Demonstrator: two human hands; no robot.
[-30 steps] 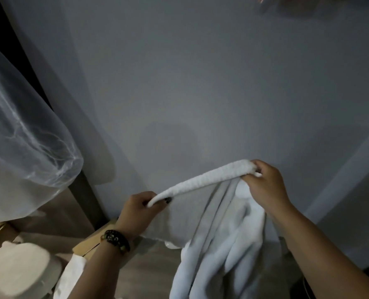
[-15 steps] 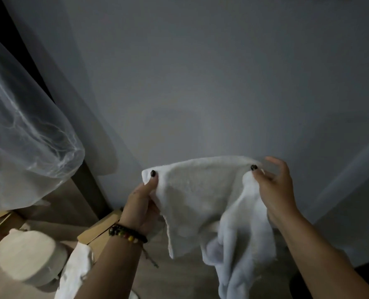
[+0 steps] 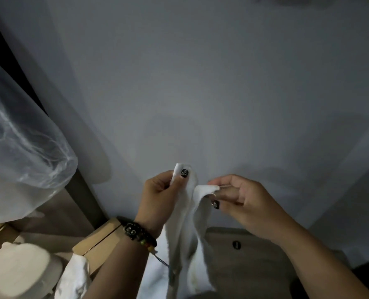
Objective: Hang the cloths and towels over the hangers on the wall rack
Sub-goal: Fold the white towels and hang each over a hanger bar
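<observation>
Towel in hand, not yet hung; no rack or hanger in view.

You face a bare grey wall (image 3: 200,83); the rack the task names lies outside the frame, so I cannot tell whether anything hangs there. A sheer plastic cover (image 3: 21,147) bulges at left above a cardboard box (image 3: 99,240). The white towel (image 3: 185,229) hangs in folds between your arms, close to the wall. Your left hand (image 3: 157,199) grips one top edge under the thumb; your right hand (image 3: 239,197) pinches the other between fingertips, the two nearly together. More white cloth (image 3: 75,275) waits low left, so by my reckoning hanging is mostly ahead.
</observation>
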